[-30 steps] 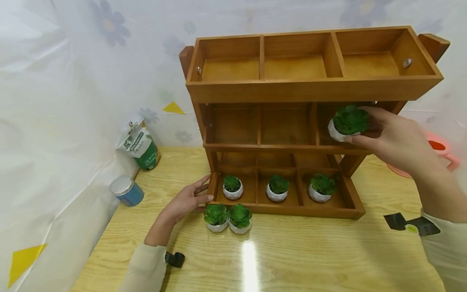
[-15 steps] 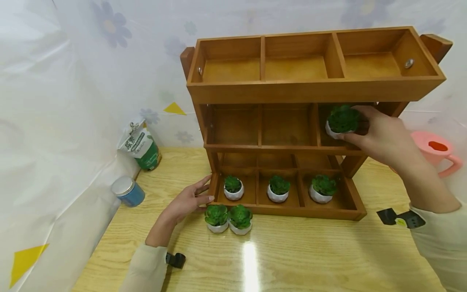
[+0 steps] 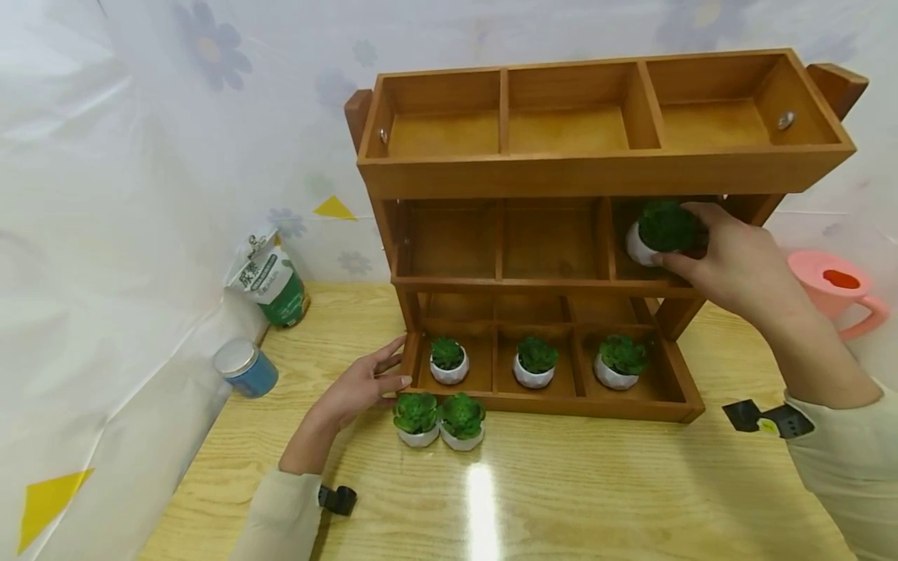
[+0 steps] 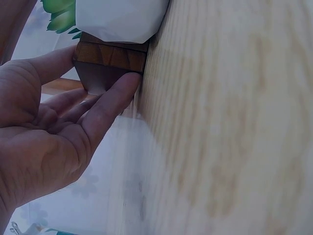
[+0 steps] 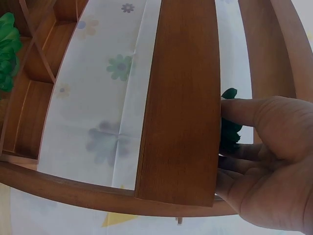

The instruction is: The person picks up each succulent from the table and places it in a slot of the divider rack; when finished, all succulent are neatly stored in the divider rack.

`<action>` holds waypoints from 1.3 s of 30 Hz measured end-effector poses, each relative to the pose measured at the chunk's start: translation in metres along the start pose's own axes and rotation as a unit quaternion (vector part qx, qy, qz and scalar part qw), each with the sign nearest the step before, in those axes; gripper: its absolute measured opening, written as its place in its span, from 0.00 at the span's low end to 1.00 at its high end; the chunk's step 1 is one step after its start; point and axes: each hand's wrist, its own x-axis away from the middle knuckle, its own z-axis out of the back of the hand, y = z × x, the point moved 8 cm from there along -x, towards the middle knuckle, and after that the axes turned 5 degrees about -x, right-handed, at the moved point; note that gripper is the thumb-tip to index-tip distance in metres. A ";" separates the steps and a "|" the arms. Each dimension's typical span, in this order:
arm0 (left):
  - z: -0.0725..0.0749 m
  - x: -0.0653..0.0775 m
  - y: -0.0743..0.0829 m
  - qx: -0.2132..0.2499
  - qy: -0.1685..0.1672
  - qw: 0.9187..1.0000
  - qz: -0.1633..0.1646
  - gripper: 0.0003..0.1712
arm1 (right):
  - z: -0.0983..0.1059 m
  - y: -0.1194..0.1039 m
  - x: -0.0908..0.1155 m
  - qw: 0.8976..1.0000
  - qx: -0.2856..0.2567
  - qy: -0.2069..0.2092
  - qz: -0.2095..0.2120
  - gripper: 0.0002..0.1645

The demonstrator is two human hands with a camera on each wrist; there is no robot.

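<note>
A three-tier wooden planter shelf stands against the wall. My right hand reaches into the middle tier's right compartment and grips a potted succulent, its white pot leaning slightly. In the right wrist view, the shelf's front board hides most of the pot, and green leaves show between the fingers. My left hand holds the front left corner of the bottom tier; the left wrist view has that corner between thumb and fingers. Two potted succulents sit side by side on the table, close to the left hand.
The bottom tier carries a potted succulent in each of its three compartments. A pink watering can stands right of the shelf. On the left are a clipped green-and-white pouch and a blue lidded jar.
My right hand has moved the succulent left and deeper into the middle tier's right compartment, then tilted its pot a little. The left hand has stayed put.
</note>
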 end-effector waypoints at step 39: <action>-0.001 0.001 0.000 -0.001 0.001 1.000 -0.001 0.43 | 0.011 0.017 0.057 0.994 -0.101 0.026 -0.020 0.45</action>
